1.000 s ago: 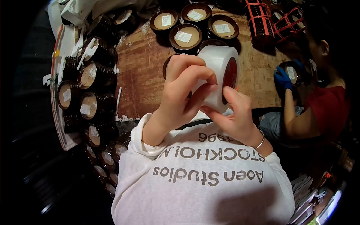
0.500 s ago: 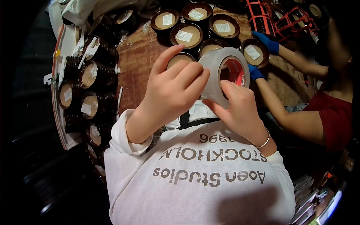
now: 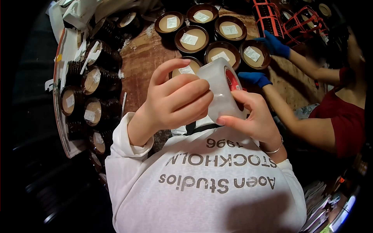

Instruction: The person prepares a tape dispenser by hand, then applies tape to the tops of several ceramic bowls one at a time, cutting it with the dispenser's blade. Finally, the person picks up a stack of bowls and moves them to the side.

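A wide roll of clear packing tape [image 3: 217, 91] with a red inner core is held up in front of my chest, tilted. My right hand [image 3: 258, 116] grips it from the right, fingers in the core and thumb on the outer face. Against the roll's left side, my left hand [image 3: 175, 97] has its fingers curled onto the tape, while the index finger sticks out above. The left thumb is hidden, as is any loose tape end. Just beyond stand brown bowls [image 3: 192, 39] with paper labels inside, one partly covered by my left hand.
Stacked brown bowls [image 3: 93, 110] lie on their sides along the left edge. At right, a co-worker's blue-gloved hands [image 3: 254, 79] hold a labelled bowl [image 3: 254, 54]. Red-strapped bundles [image 3: 268, 17] stand at the back right. White foam pieces [image 3: 79, 13] are at the back left.
The tape roll has turned so more of its outer face shows, and it sits slightly lower and left. Both my hands moved with it. The co-worker's lower glove and bowl shifted left.
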The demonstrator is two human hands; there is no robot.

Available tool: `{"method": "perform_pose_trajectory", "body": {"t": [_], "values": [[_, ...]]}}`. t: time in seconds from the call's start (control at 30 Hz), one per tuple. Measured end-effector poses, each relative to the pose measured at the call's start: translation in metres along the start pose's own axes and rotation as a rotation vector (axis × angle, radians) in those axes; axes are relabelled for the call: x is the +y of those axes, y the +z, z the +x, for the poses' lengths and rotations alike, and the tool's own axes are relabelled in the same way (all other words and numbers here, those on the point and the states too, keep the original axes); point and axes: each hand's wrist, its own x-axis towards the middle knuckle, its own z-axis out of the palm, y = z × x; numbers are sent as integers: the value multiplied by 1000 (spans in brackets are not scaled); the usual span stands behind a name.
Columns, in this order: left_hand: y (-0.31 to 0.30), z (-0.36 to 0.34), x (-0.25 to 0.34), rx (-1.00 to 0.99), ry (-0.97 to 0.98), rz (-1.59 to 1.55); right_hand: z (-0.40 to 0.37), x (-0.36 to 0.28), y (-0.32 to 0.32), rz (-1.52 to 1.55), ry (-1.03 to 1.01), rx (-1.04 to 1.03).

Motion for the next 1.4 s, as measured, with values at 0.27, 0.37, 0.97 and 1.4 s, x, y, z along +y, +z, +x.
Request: {"method": "perform_pose_trajectory", "body": {"t": [0.27, 0.37, 0.97, 1.4], "values": [[-4, -7, 15, 12, -15, -79, 2, 0, 0, 101, -52, -8], [2, -6, 11, 140, -355, -337, 1, -1, 2, 73, -61, 1], [-1, -3, 37, 128, -685, -494, 4, 5, 17, -170, -324, 189], [2, -1, 38, 184, -599, -417, 3, 14, 21, -282, -439, 287]]}}
